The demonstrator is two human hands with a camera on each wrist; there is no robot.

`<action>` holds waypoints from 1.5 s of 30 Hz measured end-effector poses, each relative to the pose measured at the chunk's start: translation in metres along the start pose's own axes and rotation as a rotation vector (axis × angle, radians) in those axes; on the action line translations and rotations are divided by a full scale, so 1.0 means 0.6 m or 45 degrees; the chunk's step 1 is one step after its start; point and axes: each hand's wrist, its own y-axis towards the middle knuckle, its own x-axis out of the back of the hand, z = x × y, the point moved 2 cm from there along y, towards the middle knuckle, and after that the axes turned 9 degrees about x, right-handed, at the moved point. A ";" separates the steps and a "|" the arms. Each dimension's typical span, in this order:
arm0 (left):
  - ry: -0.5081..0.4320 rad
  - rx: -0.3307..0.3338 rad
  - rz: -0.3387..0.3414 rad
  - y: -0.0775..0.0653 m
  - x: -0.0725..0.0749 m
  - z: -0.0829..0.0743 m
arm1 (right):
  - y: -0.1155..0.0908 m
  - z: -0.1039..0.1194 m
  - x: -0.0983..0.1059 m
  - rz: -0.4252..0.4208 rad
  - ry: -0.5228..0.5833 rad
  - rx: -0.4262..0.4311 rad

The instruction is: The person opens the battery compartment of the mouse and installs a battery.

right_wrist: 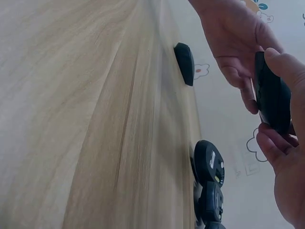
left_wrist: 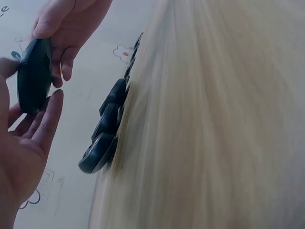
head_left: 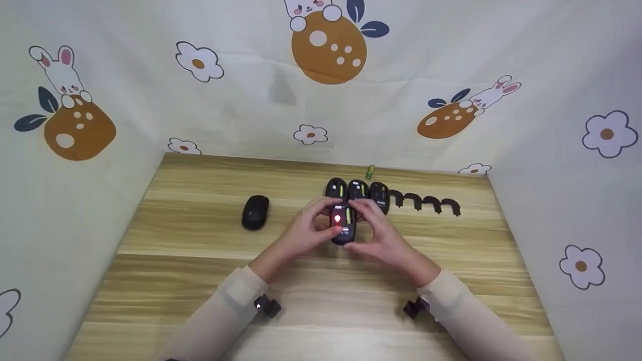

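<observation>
A black computer mouse [head_left: 344, 237] is held underside up between both hands, raised off the table in the wrist views. Its battery slot lies open with a green battery [head_left: 349, 216] inside, and a red light glows on its underside. My left hand [head_left: 304, 229] grips the mouse's left side, thumb on the underside. On the other side my right hand [head_left: 382, 239] holds it between thumb and fingers. Just behind are more upturned mice [head_left: 336, 186], several in a row, with green batteries visible in some.
Right of the row lie several black curved battery covers [head_left: 432, 203]. One loose green battery [head_left: 370, 172] is near the table's back edge. Another black mouse [head_left: 255, 212] sits upright at the left on the wooden table [head_left: 190, 281]. Patterned cloth walls [head_left: 241, 110] enclose the table's back and sides.
</observation>
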 end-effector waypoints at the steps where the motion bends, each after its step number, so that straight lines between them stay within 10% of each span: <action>1: 0.047 -0.001 0.023 -0.001 0.004 0.000 | 0.001 -0.002 0.000 -0.006 0.014 -0.003; 8: 0.302 0.056 0.127 -0.008 0.024 0.004 | 0.011 -0.011 -0.004 -0.005 0.046 0.005; 45: 0.576 0.161 0.020 0.030 0.108 0.012 | 0.127 -0.046 -0.030 0.206 -0.315 -0.136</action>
